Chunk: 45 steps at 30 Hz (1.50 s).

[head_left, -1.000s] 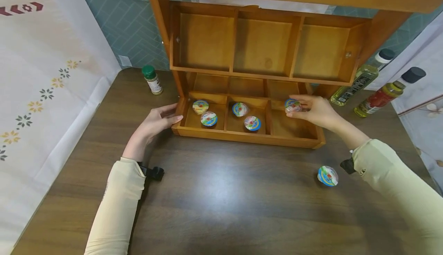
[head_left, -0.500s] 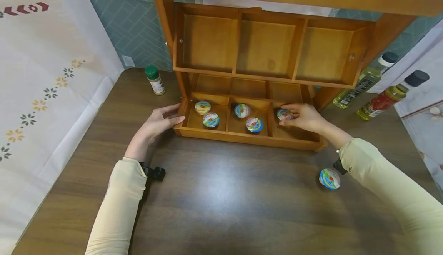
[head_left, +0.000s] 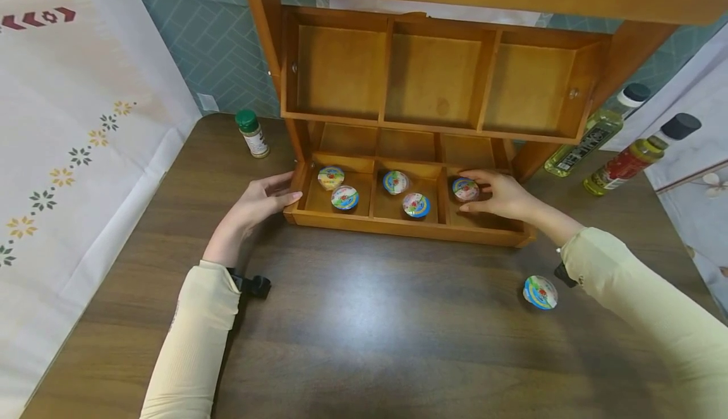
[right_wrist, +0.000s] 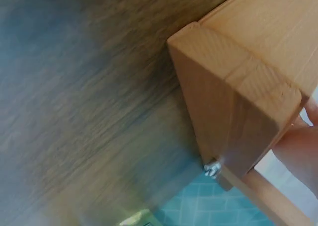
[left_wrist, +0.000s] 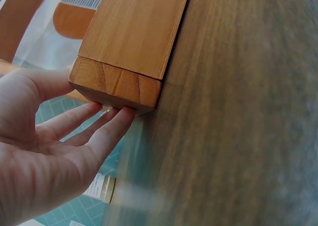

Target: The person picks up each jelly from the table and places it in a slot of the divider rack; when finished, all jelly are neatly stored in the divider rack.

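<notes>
A wooden shelf rack (head_left: 409, 227) stands on the table, its low front tray split into three compartments. My left hand (head_left: 256, 204) holds the tray's left front corner, thumb on the rim and fingertips against the outer side in the left wrist view. In the right compartment sits a small foil-lidded cup (head_left: 465, 189), like a jelly cup. My right hand (head_left: 503, 198) is around it, fingers beside its far edge and the thumb slightly apart from its near edge. Two cups (head_left: 344, 198) sit in the left compartment and two more cups (head_left: 416, 205) in the middle one.
Another foil-lidded cup (head_left: 540, 292) lies on the table near the right forearm. A green-capped spice jar (head_left: 252, 134) stands left of the rack. Two oil bottles (head_left: 631, 160) stand to its right. An upper three-part tray (head_left: 435, 78) overhangs the lower one.
My right hand has moved left and down with the cup, setting it in the right compartment. Its thumb has now parted slightly from the cup. The left hand has stayed on the corner.
</notes>
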Available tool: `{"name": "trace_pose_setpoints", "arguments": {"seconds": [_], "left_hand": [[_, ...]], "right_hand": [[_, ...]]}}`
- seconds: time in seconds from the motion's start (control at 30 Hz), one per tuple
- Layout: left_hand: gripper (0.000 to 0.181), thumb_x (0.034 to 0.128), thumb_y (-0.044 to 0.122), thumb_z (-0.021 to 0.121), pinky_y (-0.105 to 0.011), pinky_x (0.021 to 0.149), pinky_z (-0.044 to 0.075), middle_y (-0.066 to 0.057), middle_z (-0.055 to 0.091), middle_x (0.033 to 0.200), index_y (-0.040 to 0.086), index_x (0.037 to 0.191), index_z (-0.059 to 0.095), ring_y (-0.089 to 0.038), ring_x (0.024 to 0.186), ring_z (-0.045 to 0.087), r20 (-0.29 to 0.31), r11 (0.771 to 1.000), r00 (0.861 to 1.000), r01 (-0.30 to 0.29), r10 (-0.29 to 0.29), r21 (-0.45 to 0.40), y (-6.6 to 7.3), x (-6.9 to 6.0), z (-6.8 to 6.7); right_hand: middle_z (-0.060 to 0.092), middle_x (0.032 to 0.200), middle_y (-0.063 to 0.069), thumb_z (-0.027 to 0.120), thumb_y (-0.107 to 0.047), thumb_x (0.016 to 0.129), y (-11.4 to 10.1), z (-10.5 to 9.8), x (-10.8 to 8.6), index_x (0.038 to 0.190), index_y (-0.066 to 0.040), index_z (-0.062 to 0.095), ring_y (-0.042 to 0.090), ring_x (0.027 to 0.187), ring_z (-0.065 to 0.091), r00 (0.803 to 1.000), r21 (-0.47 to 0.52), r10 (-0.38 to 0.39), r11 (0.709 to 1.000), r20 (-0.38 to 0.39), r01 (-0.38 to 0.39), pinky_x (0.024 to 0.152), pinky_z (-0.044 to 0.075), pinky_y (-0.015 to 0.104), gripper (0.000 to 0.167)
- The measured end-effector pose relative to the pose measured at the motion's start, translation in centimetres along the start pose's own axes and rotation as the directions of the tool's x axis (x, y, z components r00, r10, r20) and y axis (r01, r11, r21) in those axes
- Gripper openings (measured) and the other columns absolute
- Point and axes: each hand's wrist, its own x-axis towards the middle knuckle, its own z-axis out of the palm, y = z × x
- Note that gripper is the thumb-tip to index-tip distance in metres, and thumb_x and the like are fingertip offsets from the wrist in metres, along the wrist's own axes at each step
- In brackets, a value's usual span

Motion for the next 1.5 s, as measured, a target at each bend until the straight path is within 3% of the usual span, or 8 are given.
{"name": "trace_pose_setpoints", "arguments": {"seconds": [0.43, 0.7, 0.9, 1.03, 1.1, 1.27, 1.4, 1.5], "left_hand": [[0.067, 0.0889, 0.024, 0.064, -0.042, 0.105, 0.034, -0.014, 0.034, 0.148, 0.006, 0.145, 0.033, -0.027, 0.131, 0.038, 0.002, 1.0, 1.0, -0.005, 0.005, -0.002, -0.2, 0.0, -0.1], [0.066, 0.0897, 0.022, 0.063, -0.042, 0.105, 0.034, -0.014, 0.034, 0.148, 0.006, 0.145, 0.032, -0.026, 0.129, 0.039, 0.006, 1.0, 1.0, -0.003, 0.003, -0.014, 0.0, 0.0, -0.1], [0.066, 0.0902, 0.022, 0.063, -0.036, 0.102, 0.038, -0.014, 0.034, 0.147, 0.006, 0.146, 0.031, -0.026, 0.128, 0.041, 0.01, 1.0, 1.0, 0.006, -0.006, -0.014, 0.0, -0.1, -0.2], [0.066, 0.0899, 0.022, 0.063, -0.025, 0.094, 0.043, -0.014, 0.036, 0.146, 0.007, 0.146, 0.031, -0.025, 0.125, 0.044, 0.004, 1.0, 1.0, 0.008, -0.008, -0.015, -0.1, 0.0, -0.2], [0.067, 0.0896, 0.023, 0.064, -0.024, 0.092, 0.044, -0.014, 0.037, 0.146, 0.007, 0.146, 0.031, -0.024, 0.125, 0.045, 0.002, 1.0, 1.0, 0.01, -0.01, -0.017, -0.2, 0.1, -0.2], [0.067, 0.0894, 0.023, 0.064, -0.035, 0.099, 0.041, -0.014, 0.037, 0.145, 0.007, 0.146, 0.032, -0.025, 0.125, 0.045, 0.002, 1.0, 1.0, 0.016, -0.016, -0.013, -0.3, 0.1, -0.2], [0.067, 0.0894, 0.024, 0.064, -0.03, 0.096, 0.043, -0.015, 0.037, 0.146, 0.007, 0.146, 0.031, -0.025, 0.125, 0.044, 0.007, 1.0, 1.0, 0.014, -0.014, -0.014, -0.2, 0.1, -0.2], [0.067, 0.0894, 0.024, 0.064, -0.024, 0.091, 0.044, -0.014, 0.037, 0.146, 0.007, 0.146, 0.031, -0.025, 0.125, 0.044, 0.009, 1.0, 1.0, 0.013, -0.013, -0.017, -0.1, 0.1, -0.1]], "right_hand": [[0.055, 0.127, 0.017, 0.077, -0.022, 0.078, -0.8, -2.0, -2.7, 0.132, -0.003, 0.05, 0.034, 0.116, 0.051, 0.997, -0.001, 0.013, 1.0, -0.075, -0.014, 0.096, 0.041, 0.046, 0.063], [0.061, 0.121, 0.015, 0.075, -0.023, 0.08, -1.4, -2.7, -5.8, 0.129, -0.006, 0.055, 0.035, 0.107, 0.057, 0.992, -0.041, -0.014, 0.999, -0.125, 0.009, 0.09, 0.044, 0.047, 0.056], [0.061, 0.121, 0.012, 0.075, -0.026, 0.08, -1.3, -2.9, -8.7, 0.131, -0.013, 0.055, 0.033, 0.107, 0.058, 0.987, -0.039, 0.043, 0.998, -0.156, -0.049, 0.088, 0.044, 0.047, 0.056], [0.061, 0.122, 0.006, 0.075, -0.027, 0.079, -0.8, -2.5, -11.0, 0.129, -0.017, 0.057, 0.022, 0.105, 0.059, 0.976, -0.041, 0.079, 0.995, -0.204, -0.09, 0.087, 0.046, 0.027, 0.053], [0.06, 0.124, 0.004, 0.075, -0.027, 0.08, -0.5, -2.3, -12.3, 0.129, -0.019, 0.057, 0.012, 0.104, 0.058, 0.971, -0.043, 0.095, 0.993, -0.217, -0.106, 0.087, 0.045, 0.026, 0.053], [0.059, 0.123, 0.004, 0.075, -0.028, 0.08, -0.1, -1.7, -15.6, 0.124, -0.02, 0.06, -0.008, 0.1, 0.05, 0.967, -0.071, 0.113, 0.989, -0.228, -0.132, 0.085, 0.044, 0.047, 0.047], [0.062, 0.119, -0.002, 0.077, -0.026, 0.077, 0.2, -1.1, -17.7, 0.12, -0.021, 0.063, -0.016, 0.098, 0.046, 0.966, -0.097, 0.114, 0.985, -0.234, -0.14, 0.082, 0.046, 0.036, 0.045], [0.063, 0.116, -0.008, 0.08, -0.022, 0.074, 0.5, -0.5, -18.9, 0.12, -0.022, 0.063, -0.015, 0.096, 0.049, 0.964, -0.102, 0.089, 0.988, -0.249, -0.118, 0.08, 0.045, 0.018, 0.049]]}}
